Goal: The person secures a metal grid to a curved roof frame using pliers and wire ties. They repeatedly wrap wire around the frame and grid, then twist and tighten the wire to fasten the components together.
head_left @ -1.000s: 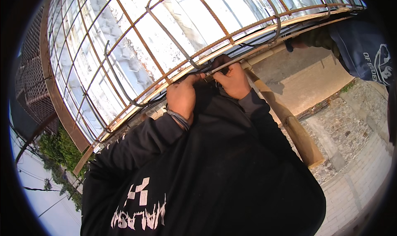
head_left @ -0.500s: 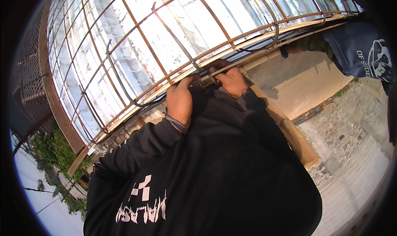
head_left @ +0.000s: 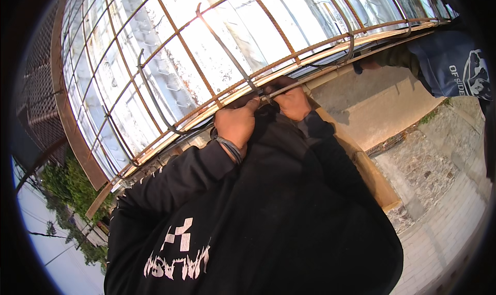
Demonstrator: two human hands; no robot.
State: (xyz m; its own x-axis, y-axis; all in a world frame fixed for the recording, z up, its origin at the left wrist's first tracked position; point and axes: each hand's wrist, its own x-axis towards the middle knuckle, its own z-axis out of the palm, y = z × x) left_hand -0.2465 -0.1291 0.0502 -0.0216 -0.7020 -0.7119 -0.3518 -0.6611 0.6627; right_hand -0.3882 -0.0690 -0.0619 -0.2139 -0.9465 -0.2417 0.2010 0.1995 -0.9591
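I have my two hands close together at the long edge of the metal sheets (head_left: 253, 47), one just beside the other. My left hand (head_left: 236, 122) is bent, with the thumb and the fingers drawn near together at the edge; the fingertips are dark and partly hidden there, so I cannot tell if they have hold of something. My right hand (head_left: 293, 101) is folded, and its fingers seem to be closed around the thin strip (head_left: 330, 70), with the thumb on the near side of it. This strip runs along the edge, from my hands to the upper right.

Just above my hands comes down the bent grey bar (head_left: 226, 51), hooked at its upper end; the lower end is between my two hands. It lies across the rusty bar mesh (head_left: 195, 62), which is over the sheets. A second hooked bar (head_left: 148, 92) is more to the left.

On my left wrist is a dark band (head_left: 230, 148), next to the black sleeve. At the right, well apart from me, the blue sleeve (head_left: 449, 62) of another person reaches toward the same edge. Below is a brown beam (head_left: 374, 178), partly behind my right sleeve.
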